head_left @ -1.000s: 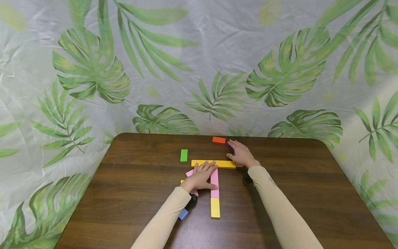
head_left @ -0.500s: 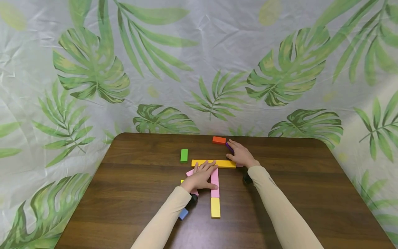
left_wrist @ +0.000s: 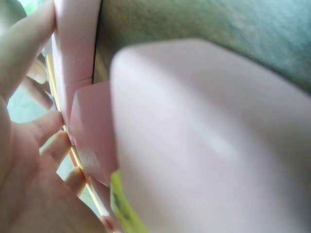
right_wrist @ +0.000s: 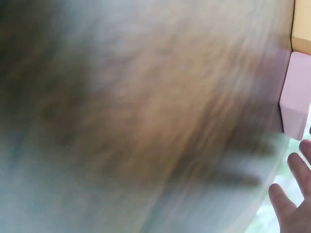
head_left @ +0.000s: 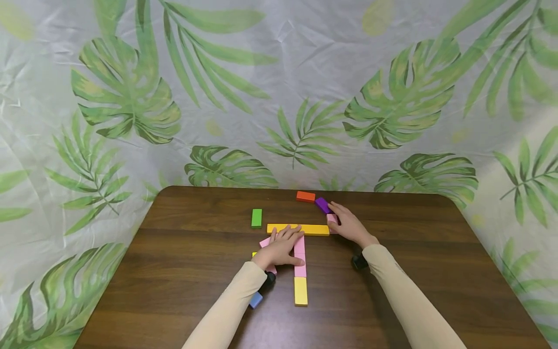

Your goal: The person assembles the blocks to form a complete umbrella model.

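Observation:
My left hand [head_left: 279,252] rests with extended fingers on a row of orange-yellow blocks [head_left: 315,230], its thumb on a pink block [head_left: 300,269] in the column below. A pale yellow block [head_left: 301,292] ends that column. Partly under the left hand, a tilted pink block [left_wrist: 95,131] shows in the left wrist view. My right hand [head_left: 350,227] is beside a purple block [head_left: 322,205] and the pink block [head_left: 331,217] at the row's right end. Its fingers are spread in the right wrist view and grip nothing visible.
A red-orange block [head_left: 305,197] lies near the table's far edge, and a green block [head_left: 256,218] stands apart to the left. Beside the left forearm is a blue block [head_left: 255,300]. The wooden table [head_left: 187,271] meets a leaf-print cloth [head_left: 279,121] behind.
My right hand has drawn back to the right and toward me, off the purple block, which now shows fully along with more of the pink block. The left hand stays put.

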### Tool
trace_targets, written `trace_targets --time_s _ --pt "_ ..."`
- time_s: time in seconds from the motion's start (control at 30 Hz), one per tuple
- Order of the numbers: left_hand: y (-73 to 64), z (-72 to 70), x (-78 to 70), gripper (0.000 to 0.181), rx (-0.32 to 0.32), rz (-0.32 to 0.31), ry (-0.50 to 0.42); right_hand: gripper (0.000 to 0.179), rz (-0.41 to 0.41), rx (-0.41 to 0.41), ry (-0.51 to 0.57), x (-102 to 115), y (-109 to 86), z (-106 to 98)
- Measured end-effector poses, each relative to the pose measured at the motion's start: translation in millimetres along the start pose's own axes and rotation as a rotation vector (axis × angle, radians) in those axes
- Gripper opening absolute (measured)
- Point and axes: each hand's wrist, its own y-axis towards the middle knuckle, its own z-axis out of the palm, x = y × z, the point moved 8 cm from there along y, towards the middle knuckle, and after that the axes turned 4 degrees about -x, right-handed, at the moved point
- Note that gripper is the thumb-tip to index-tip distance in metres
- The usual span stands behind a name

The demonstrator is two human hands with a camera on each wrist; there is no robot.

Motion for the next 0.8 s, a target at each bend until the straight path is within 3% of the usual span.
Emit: trace_targets --time_s 0.8 --pt "-0.3 0.8 -1.0 0.082 0.003 0.001 0.008 0.061 0.004 0.000 0.019 -3.2 -6.3 -1.6"
